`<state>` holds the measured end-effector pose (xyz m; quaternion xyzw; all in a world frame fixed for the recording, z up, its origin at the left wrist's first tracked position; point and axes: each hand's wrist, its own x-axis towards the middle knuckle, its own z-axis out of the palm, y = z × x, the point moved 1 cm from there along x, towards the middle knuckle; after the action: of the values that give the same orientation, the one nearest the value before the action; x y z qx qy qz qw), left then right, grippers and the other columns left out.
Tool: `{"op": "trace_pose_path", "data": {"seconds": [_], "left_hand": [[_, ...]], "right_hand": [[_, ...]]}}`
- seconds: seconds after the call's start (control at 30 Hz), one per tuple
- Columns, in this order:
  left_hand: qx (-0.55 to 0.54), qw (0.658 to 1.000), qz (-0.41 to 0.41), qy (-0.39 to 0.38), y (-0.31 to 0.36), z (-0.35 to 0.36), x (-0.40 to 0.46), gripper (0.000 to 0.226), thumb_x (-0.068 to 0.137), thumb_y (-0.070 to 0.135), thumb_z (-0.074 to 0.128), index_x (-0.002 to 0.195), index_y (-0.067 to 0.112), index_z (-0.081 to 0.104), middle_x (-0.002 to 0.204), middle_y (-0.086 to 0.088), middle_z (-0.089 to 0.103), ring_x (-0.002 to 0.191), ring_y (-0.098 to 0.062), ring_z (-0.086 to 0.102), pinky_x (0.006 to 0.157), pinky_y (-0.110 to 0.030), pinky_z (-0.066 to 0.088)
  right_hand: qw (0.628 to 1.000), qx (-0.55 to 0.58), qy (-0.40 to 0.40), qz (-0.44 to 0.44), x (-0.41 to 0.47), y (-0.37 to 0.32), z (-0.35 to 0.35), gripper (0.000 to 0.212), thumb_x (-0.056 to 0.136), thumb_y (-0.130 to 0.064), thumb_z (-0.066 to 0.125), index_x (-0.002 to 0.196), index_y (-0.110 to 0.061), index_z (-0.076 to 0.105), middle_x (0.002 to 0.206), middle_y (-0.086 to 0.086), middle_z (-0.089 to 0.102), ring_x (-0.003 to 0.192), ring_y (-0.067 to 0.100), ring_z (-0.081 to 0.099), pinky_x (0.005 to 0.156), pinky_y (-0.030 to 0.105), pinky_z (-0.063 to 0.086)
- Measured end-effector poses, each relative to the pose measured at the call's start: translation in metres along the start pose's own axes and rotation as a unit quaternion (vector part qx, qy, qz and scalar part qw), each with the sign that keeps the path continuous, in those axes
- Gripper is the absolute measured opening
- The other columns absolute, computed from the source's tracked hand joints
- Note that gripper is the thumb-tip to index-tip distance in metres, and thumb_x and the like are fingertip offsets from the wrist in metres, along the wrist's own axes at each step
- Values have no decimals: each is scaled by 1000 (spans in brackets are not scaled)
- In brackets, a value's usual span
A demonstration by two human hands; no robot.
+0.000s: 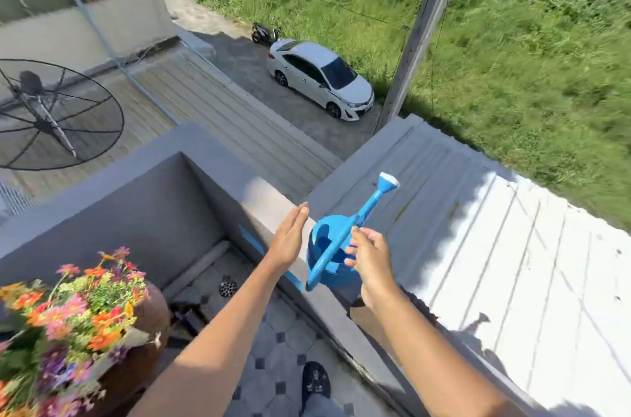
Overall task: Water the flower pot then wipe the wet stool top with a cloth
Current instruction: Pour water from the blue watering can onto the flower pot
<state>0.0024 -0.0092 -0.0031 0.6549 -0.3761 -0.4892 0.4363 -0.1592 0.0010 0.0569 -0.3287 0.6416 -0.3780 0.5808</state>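
A blue watering can with a white-tipped spout stands on the grey balcony wall ledge, its spout pointing up and away to the right. My right hand curls its fingers at the can's long handle on its right side. Just left of the can, my left hand is flat with fingers together and holds nothing. The flower pot, brown and full of orange, pink and purple flowers, stands at the lower left. No stool top or cloth shows.
The tiled balcony floor has a drain in the corner, and a dark shoe is below. Beyond the ledge lie a corrugated metal roof, a satellite dish, a white car and grass.
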Motion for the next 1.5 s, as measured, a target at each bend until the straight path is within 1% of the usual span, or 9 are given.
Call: {"op": "trace_pose_path", "data": {"seconds": [0.13, 0.33, 0.57, 0.67, 0.9, 1.07, 1.2, 1.33, 1.5], "left_hand": [[8, 998, -38, -42, -16, 23, 6, 33, 97, 46, 39, 106, 24, 61, 110, 6, 61, 105, -13, 54, 101, -29, 39], [-15, 999, -20, -39, -14, 31, 2, 36, 103, 34, 33, 88, 17, 61, 82, 6, 61, 73, -3, 54, 79, -27, 45], [-33, 999, 14, 40, -7, -1, -30, 34, 98, 43, 34, 89, 20, 58, 90, 6, 60, 86, -11, 53, 93, -42, 43], [-29, 996, 21, 85, 10, -24, -58, 30, 97, 49, 35, 96, 31, 60, 92, 19, 64, 91, -8, 56, 88, -29, 45], [-16, 974, 78, 213, 33, -91, -141, 23, 101, 39, 38, 120, 40, 50, 115, 18, 60, 101, 14, 53, 77, 1, 35], [16, 946, 65, 316, 20, -137, -197, 33, 100, 38, 35, 131, 28, 42, 112, 10, 58, 96, -1, 56, 77, -12, 38], [10, 937, 48, 345, 9, -163, -242, 34, 96, 51, 29, 121, 31, 42, 105, 2, 58, 95, -19, 56, 79, -38, 44], [-36, 934, 23, 354, -1, -178, -280, 43, 96, 53, 30, 129, 28, 40, 120, -2, 57, 108, -20, 54, 91, -43, 44], [-100, 930, 17, 353, -12, -190, -313, 46, 91, 59, 31, 128, 32, 38, 126, 1, 55, 113, -16, 54, 98, -45, 45]], "right_hand": [[993, 25, -48, 102, 15, 12, 8, 21, 97, -30, 51, 102, -12, 61, 93, 9, 63, 77, 17, 65, 65, 28, 52], [994, -29, -84, 71, 23, -3, 20, 21, 98, -28, 52, 101, -10, 61, 77, 4, 65, 70, 13, 66, 71, 32, 57], [970, -156, -182, -46, -3, -35, 51, 20, 95, -28, 54, 82, -14, 58, 60, 3, 57, 58, 18, 60, 55, 35, 55], [945, -220, -224, -87, -23, -52, 65, 22, 93, -30, 55, 77, -14, 56, 55, 0, 54, 53, 20, 57, 53, 32, 50], [852, -360, -299, -234, -99, -70, 115, 34, 93, -31, 50, 66, -11, 47, 52, 4, 48, 44, 21, 50, 47, 35, 49], [742, -453, -311, -384, -162, -64, 154, 32, 96, -37, 44, 89, -12, 63, 77, 3, 64, 78, 25, 56, 69, 34, 44], [665, -538, -319, -408, -202, -50, 187, 32, 93, -40, 34, 78, -15, 47, 97, 19, 64, 90, 38, 57, 71, 37, 43], [589, -597, -352, -416, -247, -44, 208, 22, 96, -23, 37, 78, -13, 44, 91, 14, 54, 84, 34, 52, 67, 33, 35], [533, -635, -346, -440, -279, -28, 231, 31, 100, -29, 36, 82, -8, 49, 67, 4, 37, 75, 32, 51, 57, 29, 31]]}}
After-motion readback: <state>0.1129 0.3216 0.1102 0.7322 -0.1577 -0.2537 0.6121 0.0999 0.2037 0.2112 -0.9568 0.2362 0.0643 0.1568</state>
